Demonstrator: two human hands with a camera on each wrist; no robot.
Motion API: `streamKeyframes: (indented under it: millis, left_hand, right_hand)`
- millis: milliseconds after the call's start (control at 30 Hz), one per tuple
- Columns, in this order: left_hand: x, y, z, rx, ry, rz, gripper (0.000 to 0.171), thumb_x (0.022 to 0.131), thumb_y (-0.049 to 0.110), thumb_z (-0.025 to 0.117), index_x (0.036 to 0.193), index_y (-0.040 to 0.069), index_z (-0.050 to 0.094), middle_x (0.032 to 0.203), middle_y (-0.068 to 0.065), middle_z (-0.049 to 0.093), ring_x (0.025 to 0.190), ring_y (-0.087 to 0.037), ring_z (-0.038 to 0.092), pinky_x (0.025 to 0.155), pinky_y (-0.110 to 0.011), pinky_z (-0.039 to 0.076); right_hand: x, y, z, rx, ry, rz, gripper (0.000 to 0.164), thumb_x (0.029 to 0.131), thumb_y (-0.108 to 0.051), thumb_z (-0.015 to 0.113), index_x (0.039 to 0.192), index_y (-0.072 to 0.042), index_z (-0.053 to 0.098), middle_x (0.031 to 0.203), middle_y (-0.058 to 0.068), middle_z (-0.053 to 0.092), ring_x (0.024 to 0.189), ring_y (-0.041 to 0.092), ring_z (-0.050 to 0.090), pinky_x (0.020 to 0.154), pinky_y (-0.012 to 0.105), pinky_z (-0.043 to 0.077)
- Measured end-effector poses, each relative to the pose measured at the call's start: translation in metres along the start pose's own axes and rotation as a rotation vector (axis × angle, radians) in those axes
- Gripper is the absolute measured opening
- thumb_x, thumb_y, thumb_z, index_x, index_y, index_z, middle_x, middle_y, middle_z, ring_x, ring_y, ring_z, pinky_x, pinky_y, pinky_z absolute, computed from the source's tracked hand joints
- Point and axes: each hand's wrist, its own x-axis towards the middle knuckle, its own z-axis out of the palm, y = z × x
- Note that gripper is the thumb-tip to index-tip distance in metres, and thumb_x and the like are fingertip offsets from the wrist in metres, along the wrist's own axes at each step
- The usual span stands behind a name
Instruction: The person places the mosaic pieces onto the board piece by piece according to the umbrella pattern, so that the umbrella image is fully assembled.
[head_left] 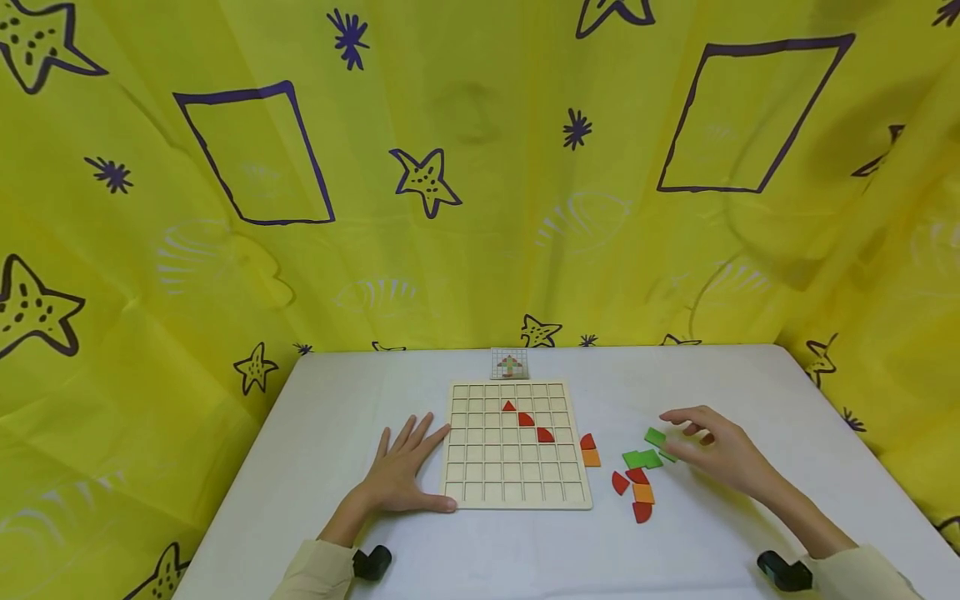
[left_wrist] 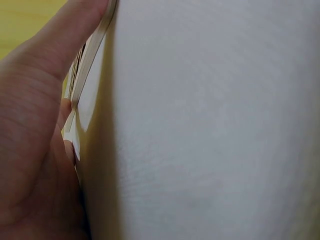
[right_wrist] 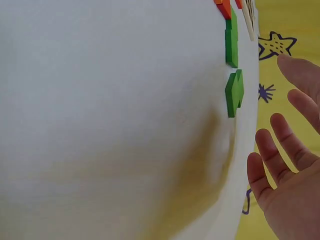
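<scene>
A wooden grid board [head_left: 495,483] lies mid-table. On it, a red triangle [head_left: 509,407] and two red quarter-round pieces [head_left: 546,435] step down diagonally to the right. My left hand [head_left: 405,471] lies with fingers spread at the board's left side, thumb at the near left corner. The left wrist view has that thumb [left_wrist: 65,40] against the board's edge. Over the green pieces [head_left: 640,459] to the right of the board hovers my right hand [head_left: 712,446], fingers loosely bent and holding nothing. In the right wrist view, green pieces [right_wrist: 232,95] lie beyond the fingertips.
A small pattern card [head_left: 509,364] showing a coloured figure stands behind the board. Right of the board lie an orange square [head_left: 591,458], a red quarter-round touching it, and several more red and orange pieces [head_left: 643,493]. A yellow curtain [head_left: 480,275] hangs behind the white table [head_left: 510,558].
</scene>
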Motion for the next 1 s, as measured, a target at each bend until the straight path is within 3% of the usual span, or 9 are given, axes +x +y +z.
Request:
streamKeyframes:
  millis: [400, 1000]
  left_hand:
    - [-0.001, 0.000, 0.000, -0.012, 0.014, 0.014, 0.122, 0.065, 0.083, 0.074, 0.164, 0.033, 0.024, 0.173, -0.003, 0.008, 0.158, -0.032, -0.002, 0.119, -0.068, -0.009]
    - [-0.002, 0.002, 0.000, -0.001, 0.030, 0.022, 0.121, 0.066, 0.083, 0.074, 0.164, 0.031, 0.026, 0.173, -0.004, 0.009, 0.158, -0.034, 0.001, 0.119, -0.068, -0.008]
  right_hand:
    - [-0.010, 0.017, 0.005, 0.006, -0.136, 0.174, 0.044, 0.087, -0.027, 0.084, 0.126, -0.011, 0.071, 0.121, 0.011, 0.066, 0.101, 0.024, 0.053, 0.079, 0.031, 0.047]
    - [-0.014, 0.025, 0.013, -0.062, -0.100, 0.159, 0.025, 0.086, -0.022, 0.085, 0.109, -0.015, 0.076, 0.114, 0.008, 0.067, 0.101, 0.024, 0.056, 0.082, 0.031, 0.049]
